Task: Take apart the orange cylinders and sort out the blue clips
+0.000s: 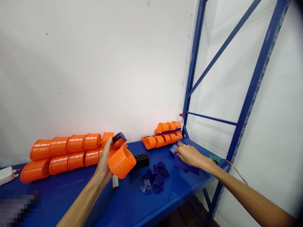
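Observation:
My left hand [103, 165] is wrapped round an orange plastic cup-shaped part [119, 162], raised above the bench and tilted with its round opening toward the right. A dark blue piece [119, 137] sits at the top of that part. On the right, my right hand [189, 155] reaches into a blue bin [173, 150], its fingers bent together. Whatever they pinch, if anything, is hidden. Between the hands lies a loose pile of dark blue plastic pieces [155, 178], with a black block of round holes [142, 160] just behind it.
Rows of orange cup parts [60, 162] are stacked at left, and assembled orange rows [163, 140] stand at the back right by a bottle [181, 119]. A green circuit board [214, 158] with wires lies near the blue rack post [246, 104]. A white wall backs the blue bench [123, 208].

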`<state>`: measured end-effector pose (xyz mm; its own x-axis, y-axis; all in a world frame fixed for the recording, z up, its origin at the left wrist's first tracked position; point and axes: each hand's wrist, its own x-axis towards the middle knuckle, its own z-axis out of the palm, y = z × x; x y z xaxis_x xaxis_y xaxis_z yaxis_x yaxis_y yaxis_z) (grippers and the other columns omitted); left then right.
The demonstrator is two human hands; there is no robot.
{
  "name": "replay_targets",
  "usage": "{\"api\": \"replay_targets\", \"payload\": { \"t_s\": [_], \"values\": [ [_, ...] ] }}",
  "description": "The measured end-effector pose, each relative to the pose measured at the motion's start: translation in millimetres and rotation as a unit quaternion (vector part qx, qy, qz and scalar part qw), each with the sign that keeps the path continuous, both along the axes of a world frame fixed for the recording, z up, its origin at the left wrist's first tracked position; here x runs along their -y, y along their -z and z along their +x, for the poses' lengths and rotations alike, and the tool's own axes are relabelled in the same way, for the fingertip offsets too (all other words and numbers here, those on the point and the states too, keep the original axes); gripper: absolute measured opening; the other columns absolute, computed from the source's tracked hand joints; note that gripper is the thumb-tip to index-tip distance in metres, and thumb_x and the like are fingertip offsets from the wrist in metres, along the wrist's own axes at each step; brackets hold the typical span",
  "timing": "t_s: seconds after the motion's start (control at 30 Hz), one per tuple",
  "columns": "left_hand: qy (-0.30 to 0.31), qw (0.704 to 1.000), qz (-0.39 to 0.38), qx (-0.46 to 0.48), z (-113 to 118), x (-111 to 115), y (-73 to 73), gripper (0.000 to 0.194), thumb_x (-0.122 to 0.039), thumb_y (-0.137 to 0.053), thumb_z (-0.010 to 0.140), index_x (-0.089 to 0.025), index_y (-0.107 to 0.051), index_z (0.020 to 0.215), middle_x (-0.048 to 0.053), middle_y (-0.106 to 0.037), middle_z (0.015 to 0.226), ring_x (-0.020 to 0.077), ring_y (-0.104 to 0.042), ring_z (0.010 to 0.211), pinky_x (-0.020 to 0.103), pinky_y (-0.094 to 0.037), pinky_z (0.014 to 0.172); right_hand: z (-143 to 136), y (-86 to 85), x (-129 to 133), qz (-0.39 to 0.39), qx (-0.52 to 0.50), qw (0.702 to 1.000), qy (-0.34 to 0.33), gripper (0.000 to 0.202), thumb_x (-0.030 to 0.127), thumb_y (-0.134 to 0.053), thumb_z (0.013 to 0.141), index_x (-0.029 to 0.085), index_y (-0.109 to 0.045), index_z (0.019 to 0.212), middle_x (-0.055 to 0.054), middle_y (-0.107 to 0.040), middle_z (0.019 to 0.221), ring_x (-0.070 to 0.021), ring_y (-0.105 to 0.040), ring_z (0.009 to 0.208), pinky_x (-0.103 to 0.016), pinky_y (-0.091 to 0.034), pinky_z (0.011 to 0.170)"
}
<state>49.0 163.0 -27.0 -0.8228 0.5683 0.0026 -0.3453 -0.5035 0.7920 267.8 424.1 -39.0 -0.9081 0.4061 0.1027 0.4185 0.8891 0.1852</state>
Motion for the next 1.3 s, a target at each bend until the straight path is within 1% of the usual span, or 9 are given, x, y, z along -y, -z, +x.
{"api": "replay_targets", "payload": {
  "t_s": [0.1,0.27,0.33,0.43,0.57,0.73,0.87,1.17,1.3],
  "values": [
    [0.005,1.0,0.001,-0.005,0,0,0.5,0.036,-0.04,-0.047,0.104,-0.012,-0.068,0.109,0.01,-0.076,0.086,0.0187,-0.071,0.061,0.027,-0.059,0.055,-16,0.9,3,0.027,-0.039,0.998,0.034,0.03,0.017,-0.04,0.101,0.014,-0.069,0.108,-0.017,-0.07,0.113,-0.0299,-0.068,0.103,-0.034,-0.044,0.077],
    [0.01,1.0,-0.014,0.005,3,3,-3.9,0.037,-0.042,-0.047,0.104,-0.012,-0.069,0.109,0.01,-0.075,0.085,0.0188,-0.071,0.058,0.028,-0.059,0.053,-51,26.0,14,0.011,-0.045,0.998,0.047,0.026,0.013,-0.046,0.098,0.012,-0.069,0.11,-0.018,-0.071,0.114,-0.0308,-0.068,0.107,-0.034,-0.045,0.079],
    [0.004,1.0,-0.02,0.013,4,4,-5.8,0.037,-0.042,-0.046,0.104,-0.012,-0.068,0.107,0.009,-0.075,0.082,0.0186,-0.07,0.058,0.027,-0.058,0.052,-55,28.8,12,0.006,-0.05,0.997,0.056,0.023,0.017,-0.049,0.099,0.013,-0.07,0.106,-0.017,-0.072,0.112,-0.0304,-0.069,0.104,-0.033,-0.046,0.078],
    [-0.007,1.0,-0.013,0.011,3,4,-6.3,0.036,-0.039,-0.045,0.105,-0.012,-0.068,0.107,0.009,-0.075,0.082,0.0188,-0.071,0.058,0.026,-0.058,0.051,-44,15.6,-6,0.017,-0.073,0.993,0.089,0.026,0.027,-0.049,0.101,0.012,-0.069,0.11,-0.019,-0.071,0.116,-0.0334,-0.069,0.105,-0.035,-0.047,0.078],
    [0.004,1.0,0.004,-0.008,1,0,-4.1,0.038,-0.039,-0.045,0.104,-0.011,-0.07,0.111,0.01,-0.075,0.08,0.0184,-0.07,0.057,0.026,-0.058,0.051,-18,-6.2,-36,0.034,-0.09,0.984,0.151,0.03,0.028,-0.043,0.103,0.013,-0.067,0.114,-0.02,-0.07,0.119,-0.0332,-0.068,0.109,-0.036,-0.047,0.08],
    [0.005,1.0,-0.012,-0.019,3,-2,-2.0,0.036,-0.038,-0.045,0.104,-0.012,-0.069,0.11,0.012,-0.077,0.088,0.02,-0.072,0.06,0.027,-0.058,0.05,-5,8.8,-43,0.019,-0.057,0.986,0.156,0.024,0.031,-0.054,0.099,0.015,-0.069,0.11,-0.017,-0.072,0.118,-0.0292,-0.07,0.106,-0.032,-0.046,0.08],
    [0.008,1.0,-0.013,-0.014,4,-2,-2.1,0.036,-0.036,-0.044,0.105,-0.011,-0.069,0.109,0.01,-0.075,0.081,0.0182,-0.07,0.057,0.026,-0.058,0.05,-8,19.9,-41,0.018,-0.06,0.986,0.153,0.024,0.026,-0.051,0.099,0.014,-0.07,0.105,-0.017,-0.074,0.113,-0.0294,-0.071,0.104,-0.032,-0.045,0.078],
    [0.007,1.0,-0.019,-0.021,5,-1,-2.6,0.037,-0.039,-0.047,0.103,-0.011,-0.07,0.109,0.014,-0.077,0.09,0.0202,-0.071,0.057,0.029,-0.059,0.048,-14,13.1,-43,0.014,-0.073,0.986,0.148,0.024,0.026,-0.051,0.098,0.015,-0.071,0.106,-0.016,-0.075,0.111,-0.0292,-0.071,0.103,-0.032,-0.045,0.078],
    [0.013,1.0,-0.009,-0.015,7,-1,-3.4,0.033,-0.037,-0.049,0.103,-0.012,-0.07,0.107,0.011,-0.076,0.086,0.0191,-0.071,0.059,0.027,-0.058,0.051,-16,-0.2,-30,0.014,-0.13,0.98,0.15,0.028,0.031,-0.048,0.101,0.016,-0.07,0.111,-0.015,-0.074,0.114,-0.0283,-0.07,0.104,-0.031,-0.043,0.075]
  ]
}}
